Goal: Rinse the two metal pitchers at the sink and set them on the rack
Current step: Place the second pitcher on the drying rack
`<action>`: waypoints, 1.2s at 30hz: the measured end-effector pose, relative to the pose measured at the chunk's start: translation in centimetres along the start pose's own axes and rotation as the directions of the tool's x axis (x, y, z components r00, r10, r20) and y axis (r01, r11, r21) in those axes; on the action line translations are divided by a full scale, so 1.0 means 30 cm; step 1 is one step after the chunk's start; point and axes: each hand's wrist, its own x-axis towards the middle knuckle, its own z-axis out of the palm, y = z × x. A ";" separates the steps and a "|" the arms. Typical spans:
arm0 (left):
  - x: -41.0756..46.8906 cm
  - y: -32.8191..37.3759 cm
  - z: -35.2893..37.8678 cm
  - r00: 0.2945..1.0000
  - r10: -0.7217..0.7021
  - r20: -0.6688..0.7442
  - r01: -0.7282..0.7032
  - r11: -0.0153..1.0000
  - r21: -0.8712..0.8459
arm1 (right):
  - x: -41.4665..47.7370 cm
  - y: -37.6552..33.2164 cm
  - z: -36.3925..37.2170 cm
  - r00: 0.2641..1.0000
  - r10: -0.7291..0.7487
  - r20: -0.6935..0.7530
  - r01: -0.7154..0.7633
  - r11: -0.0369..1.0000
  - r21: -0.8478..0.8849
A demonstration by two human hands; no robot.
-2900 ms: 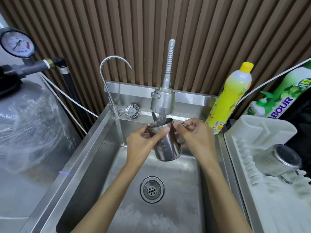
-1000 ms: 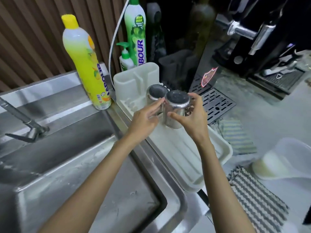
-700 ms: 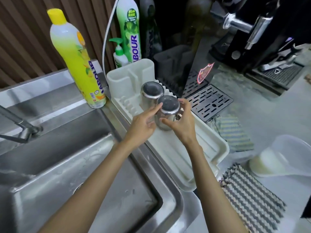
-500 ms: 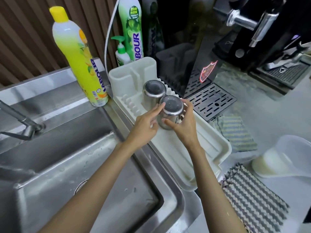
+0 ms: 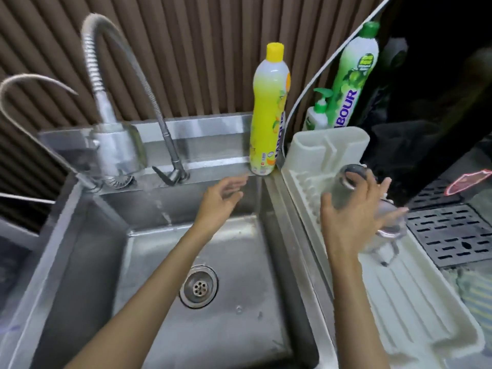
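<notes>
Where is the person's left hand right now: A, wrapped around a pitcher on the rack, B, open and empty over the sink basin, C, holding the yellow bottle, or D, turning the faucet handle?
B: the left hand hangs open with spread fingers above the sink, touching nothing, short of the yellow bottle and the faucet handle, while the right hand is over at the rack.

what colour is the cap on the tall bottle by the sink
Yellow cap, on the yellow bottle; head view.
</notes>
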 end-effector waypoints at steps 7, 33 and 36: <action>-0.060 -0.098 -0.188 0.975 -0.202 -0.097 0.197 0.979 -0.057 | 0.035 0.093 -0.013 0.999 0.034 -0.016 -0.037 0.980 -0.196; -0.004 0.055 0.010 0.996 -0.014 0.085 0.026 0.990 -0.140 | -0.066 -0.267 0.075 0.914 -0.241 0.327 0.069 0.885 0.460; -0.029 0.004 -0.104 0.992 -0.117 -0.040 0.108 0.978 -0.180 | -0.100 -0.356 0.134 0.827 -0.265 0.497 0.014 0.892 0.453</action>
